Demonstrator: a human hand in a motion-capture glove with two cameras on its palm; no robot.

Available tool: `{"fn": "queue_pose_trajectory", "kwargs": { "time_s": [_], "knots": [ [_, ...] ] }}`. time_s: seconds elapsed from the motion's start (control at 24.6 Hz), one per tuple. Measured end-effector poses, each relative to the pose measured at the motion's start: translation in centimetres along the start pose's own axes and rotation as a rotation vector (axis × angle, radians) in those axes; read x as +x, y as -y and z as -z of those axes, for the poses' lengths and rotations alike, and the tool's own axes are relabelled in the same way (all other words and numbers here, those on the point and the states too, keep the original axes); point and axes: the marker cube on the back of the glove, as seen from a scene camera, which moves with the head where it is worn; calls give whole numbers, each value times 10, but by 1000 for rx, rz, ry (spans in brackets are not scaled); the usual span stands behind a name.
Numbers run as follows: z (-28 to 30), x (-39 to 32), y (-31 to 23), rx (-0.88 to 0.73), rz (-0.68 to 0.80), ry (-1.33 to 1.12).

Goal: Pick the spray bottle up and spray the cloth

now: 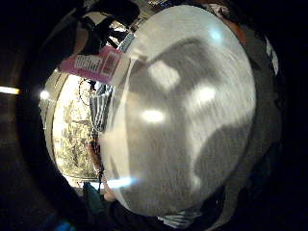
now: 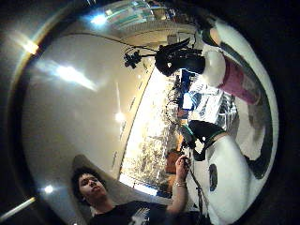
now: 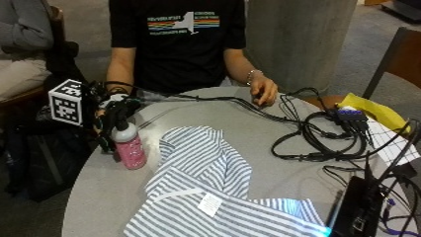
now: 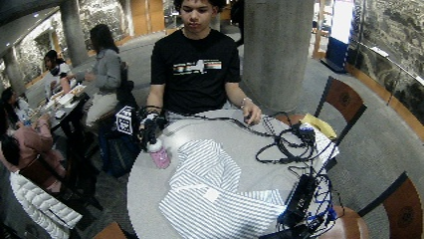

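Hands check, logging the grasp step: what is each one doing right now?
Right hand: gripping the top of the spray bottle, which stands on the table.
Bare left hand: resting on the table, holding nothing.

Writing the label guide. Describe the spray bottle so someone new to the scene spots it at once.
Start at the round grey table and find the striped cloth spread over its near half. Beside the cloth, by the table edge on the person's right, stands the spray bottle, upright, with the gloved right hand at its top. It is the only pink thing on the table; the rest is cloth and black cables.
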Motion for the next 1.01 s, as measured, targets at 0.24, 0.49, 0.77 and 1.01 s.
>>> {"fn": "queue_pose_trajectory", "kwargs": {
  "time_s": [0.24, 0.49, 0.77, 1.01],
  "knots": [
    [-27, -2, 30, -48, 4, -14],
    [-44, 0, 55, -81, 10, -38],
    [-55, 2, 82, -94, 31, -77],
    [-64, 4, 93, -103, 63, -58]
  ]
}}
